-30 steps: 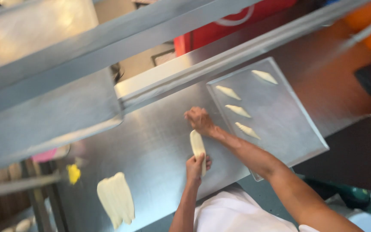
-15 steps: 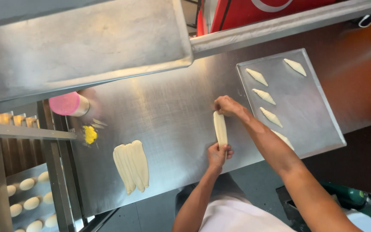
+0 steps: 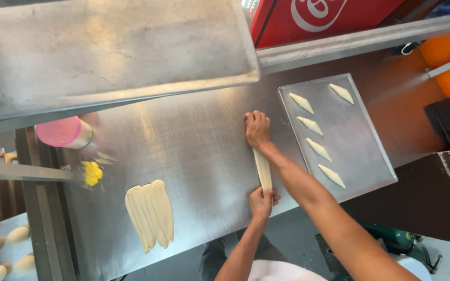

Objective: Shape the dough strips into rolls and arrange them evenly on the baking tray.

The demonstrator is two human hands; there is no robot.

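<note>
Your right hand [image 3: 258, 129] presses the pale rolled dough strip [image 3: 263, 169] at twelve o'clock, your left hand [image 3: 263, 201] pinches its six o'clock end on the steel bench [image 3: 183, 151]; uneven pulling could tear it.

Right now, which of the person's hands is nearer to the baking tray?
Right. The right hand lies just left of the tray; the left hand sits farther off, nearer the person.
</note>
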